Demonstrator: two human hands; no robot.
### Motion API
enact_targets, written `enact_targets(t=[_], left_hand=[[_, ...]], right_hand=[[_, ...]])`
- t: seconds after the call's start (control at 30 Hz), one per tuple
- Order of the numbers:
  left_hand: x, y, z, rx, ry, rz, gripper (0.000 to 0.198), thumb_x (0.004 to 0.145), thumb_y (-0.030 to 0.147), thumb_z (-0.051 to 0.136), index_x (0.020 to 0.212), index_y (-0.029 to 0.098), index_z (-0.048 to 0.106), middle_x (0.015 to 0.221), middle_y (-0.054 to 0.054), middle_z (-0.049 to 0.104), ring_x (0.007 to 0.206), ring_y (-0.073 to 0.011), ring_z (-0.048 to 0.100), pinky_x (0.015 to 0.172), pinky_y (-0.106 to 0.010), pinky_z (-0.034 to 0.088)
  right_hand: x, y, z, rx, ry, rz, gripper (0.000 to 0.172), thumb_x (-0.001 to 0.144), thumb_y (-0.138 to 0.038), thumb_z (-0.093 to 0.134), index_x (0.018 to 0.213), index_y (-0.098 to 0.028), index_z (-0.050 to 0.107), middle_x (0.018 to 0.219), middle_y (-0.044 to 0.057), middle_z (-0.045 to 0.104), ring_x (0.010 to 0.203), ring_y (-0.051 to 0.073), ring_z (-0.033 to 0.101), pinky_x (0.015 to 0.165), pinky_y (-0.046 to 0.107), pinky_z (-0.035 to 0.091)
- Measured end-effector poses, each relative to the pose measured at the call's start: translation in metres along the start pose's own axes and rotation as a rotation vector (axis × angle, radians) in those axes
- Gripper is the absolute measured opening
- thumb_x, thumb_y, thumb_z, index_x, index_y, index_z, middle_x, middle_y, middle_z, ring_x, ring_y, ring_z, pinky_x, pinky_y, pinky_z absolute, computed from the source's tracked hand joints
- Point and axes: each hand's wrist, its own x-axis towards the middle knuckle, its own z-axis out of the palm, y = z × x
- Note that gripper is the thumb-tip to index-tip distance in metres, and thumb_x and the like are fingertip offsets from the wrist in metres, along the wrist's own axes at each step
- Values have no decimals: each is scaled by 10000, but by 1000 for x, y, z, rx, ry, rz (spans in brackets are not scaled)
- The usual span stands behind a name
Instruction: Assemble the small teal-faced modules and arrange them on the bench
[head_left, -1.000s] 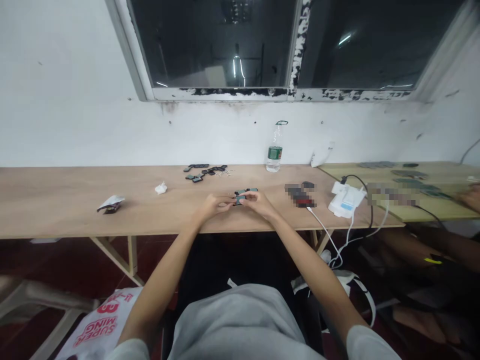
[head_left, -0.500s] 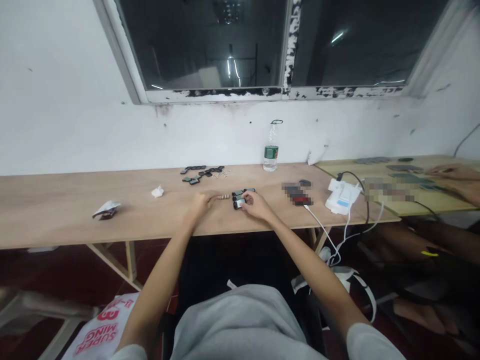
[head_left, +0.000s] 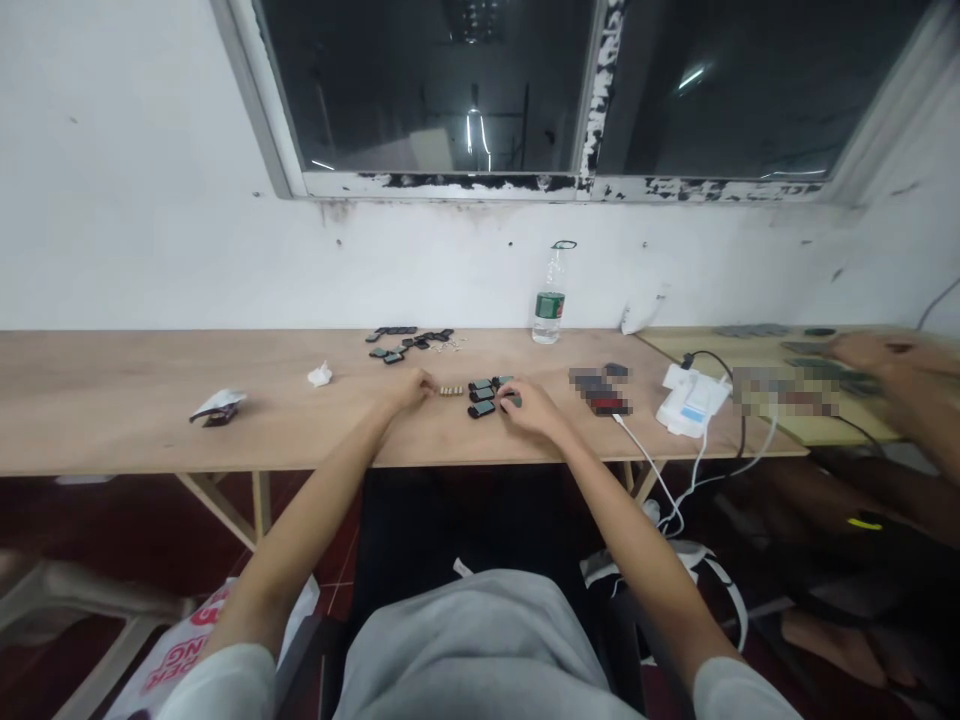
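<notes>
The right hand (head_left: 534,406), loosely curled, partly hides a dark module (head_left: 514,401) at its fingertips; whether it grips it, I cannot tell. Grey-faced modules (head_left: 481,408) lie just left of it. The left hand (head_left: 414,388), fingers bent, any hold hidden, sits beside tan pieces (head_left: 451,391).

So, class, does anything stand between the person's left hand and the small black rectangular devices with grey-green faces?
Yes: a short row of small tan pieces lies on the brown wooden table between the left hand and the black devices. Whether that hand touches the row is too small to tell.
</notes>
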Motion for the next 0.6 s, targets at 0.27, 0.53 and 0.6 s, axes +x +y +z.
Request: enact_targets(t=[0.27, 0.53, 0.6], left_hand=[[22, -5, -4, -78, -135, -34, 327, 580, 350, 864, 812, 156, 739, 760, -70, 756, 763, -266, 697, 735, -365, 573], [10, -18, -11, -232, -57, -90, 596, 673, 652, 745, 1018, 167, 733, 950, -91, 764, 856, -252, 685, 751, -329, 543], [4, -26, -11, -201, 55, -129, 620, 767, 723, 605, 979, 149, 708, 876, -90, 740, 803, -237, 658, 714, -322, 527]], right_hand=[[-9, 21, -19, -46, -233, 15, 324, 814, -176, 706, 1136, -190, 730, 1242, 136, 702, 1154, 319, 642, 1046, 446, 467], [-11, 34, -30, 59, -148, 8, 469, 848, -108, 615, 1305, -206, 656, 1340, 117, 664, 1236, 266, 623, 1092, 419, 457], [-12, 40, -33, 17, -120, 63, 453, 838, -66, 582, 1265, -183, 676, 1254, 124, 708, 1157, 257, 662, 1038, 386, 492]])
